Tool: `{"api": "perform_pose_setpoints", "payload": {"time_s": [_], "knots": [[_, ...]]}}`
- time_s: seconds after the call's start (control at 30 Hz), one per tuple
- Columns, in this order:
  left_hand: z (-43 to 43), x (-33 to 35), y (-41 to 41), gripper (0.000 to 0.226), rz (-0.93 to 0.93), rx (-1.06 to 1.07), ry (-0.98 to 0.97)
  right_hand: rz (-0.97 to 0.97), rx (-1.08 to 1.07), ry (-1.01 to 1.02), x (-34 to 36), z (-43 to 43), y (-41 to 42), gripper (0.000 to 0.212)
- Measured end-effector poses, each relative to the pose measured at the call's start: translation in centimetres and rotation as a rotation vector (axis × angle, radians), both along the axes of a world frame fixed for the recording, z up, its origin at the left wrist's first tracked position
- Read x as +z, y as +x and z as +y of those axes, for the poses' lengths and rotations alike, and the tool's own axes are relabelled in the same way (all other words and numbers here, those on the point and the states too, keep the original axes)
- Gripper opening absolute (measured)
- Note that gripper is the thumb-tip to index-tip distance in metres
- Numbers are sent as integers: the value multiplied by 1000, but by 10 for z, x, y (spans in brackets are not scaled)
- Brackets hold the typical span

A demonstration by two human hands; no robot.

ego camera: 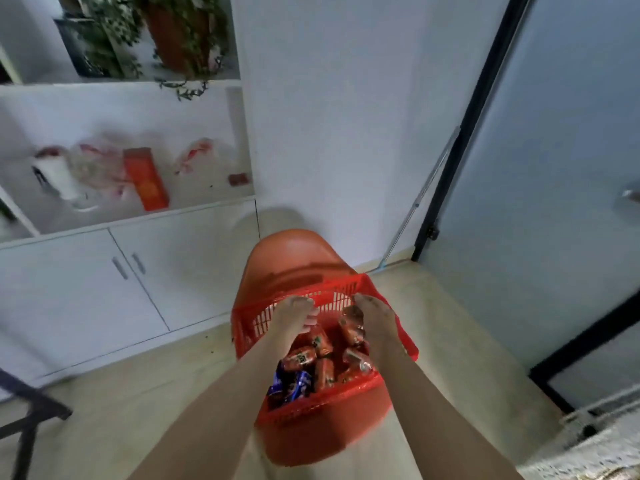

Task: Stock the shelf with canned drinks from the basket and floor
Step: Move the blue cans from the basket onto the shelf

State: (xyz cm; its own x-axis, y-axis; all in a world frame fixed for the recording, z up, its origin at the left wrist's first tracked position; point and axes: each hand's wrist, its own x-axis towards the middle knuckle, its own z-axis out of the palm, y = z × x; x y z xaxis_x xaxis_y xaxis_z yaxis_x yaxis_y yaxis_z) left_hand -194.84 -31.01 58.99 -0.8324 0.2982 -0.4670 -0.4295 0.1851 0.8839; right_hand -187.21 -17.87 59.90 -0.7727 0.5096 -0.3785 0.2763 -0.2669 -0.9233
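Note:
A red plastic basket (408, 344) rests on an orange chair (294, 251) in the middle of the head view. Several red cans (299, 358) and a few dark blue cans (294, 384) lie inside it. My right hand (375, 317) grips a red can (351, 325) and holds it upright just above the pile. My left hand (294, 315) reaches down into the basket with fingers curled over another red can (320, 341); whether it grips that can is unclear. The white shelf (194, 209) stands to the upper left.
The shelf holds an orange carton (145, 178), plastic bags (93, 168) and a small dark red item (239, 179). A potted plant (173, 32) sits one level up. Cabinet doors (86, 285) are below. A glass door (554, 168) stands right, a black frame (31, 410) lower left.

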Motion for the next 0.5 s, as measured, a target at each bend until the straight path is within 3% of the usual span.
{"api": "perform_pose_setpoints", "payload": {"time_s": [0.1,0.17,0.37,0.5], "knots": [[-22,-34,-24,9,15,107,-87,-88,83,-11,-29,-10,-30,17],[-27,-56,-34,13,-7,134,-115,-127,121,-19,-49,-8,-48,20],[-23,-131,-60,14,-161,198,-246,-296,286,-15,-124,8,-93,12],[-13,-184,-73,13,-296,224,-355,-447,409,-64,-183,21,-120,20]]}}
